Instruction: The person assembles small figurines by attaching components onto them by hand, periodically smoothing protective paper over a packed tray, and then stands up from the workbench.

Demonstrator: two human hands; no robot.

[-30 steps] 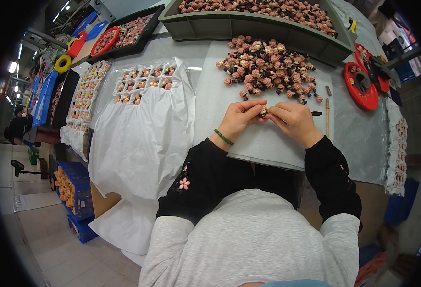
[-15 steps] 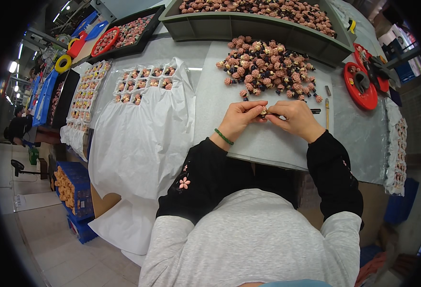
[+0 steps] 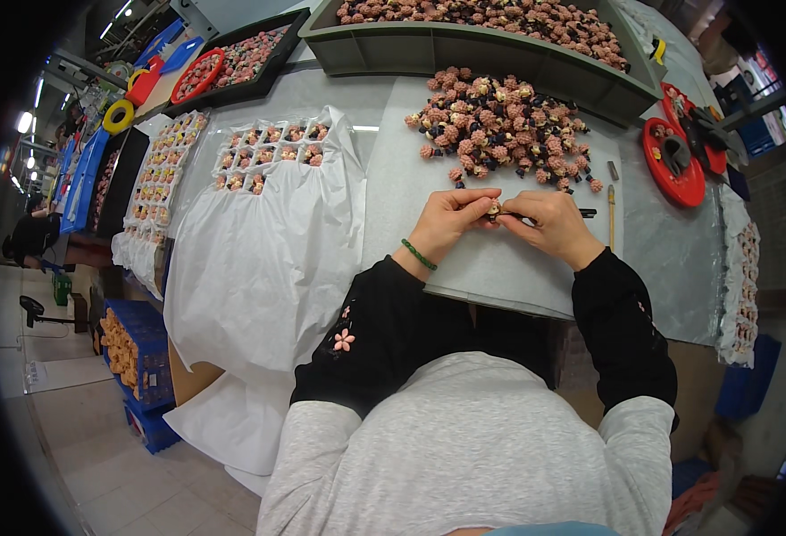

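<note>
My left hand [image 3: 444,221], with a green bead bracelet at the wrist, pinches a small figurine [image 3: 494,209] with a pale face. Fingers of my right hand [image 3: 554,223] meet it from the other side, closed round a thin black pen-like tool [image 3: 588,213] whose end sticks out past the knuckles. The tool's tip is hidden by the fingers. Just beyond both hands lies a heap of similar figurines [image 3: 500,125] with bumpy pink heads and dark bodies, on a white sheet [image 3: 393,179].
A grey-green bin [image 3: 464,55] full of figurines stands behind the heap. Left of me is a white compartment tray [image 3: 268,156], partly under thin white sheeting [image 3: 250,277]. A red dish [image 3: 672,165] and a slim wooden stick [image 3: 611,214] lie to the right. Another person [image 3: 34,234] is far left.
My hands stay almost in place, with the figurine and black tool barely shifted. The person at the far left has leaned and moved an arm.
</note>
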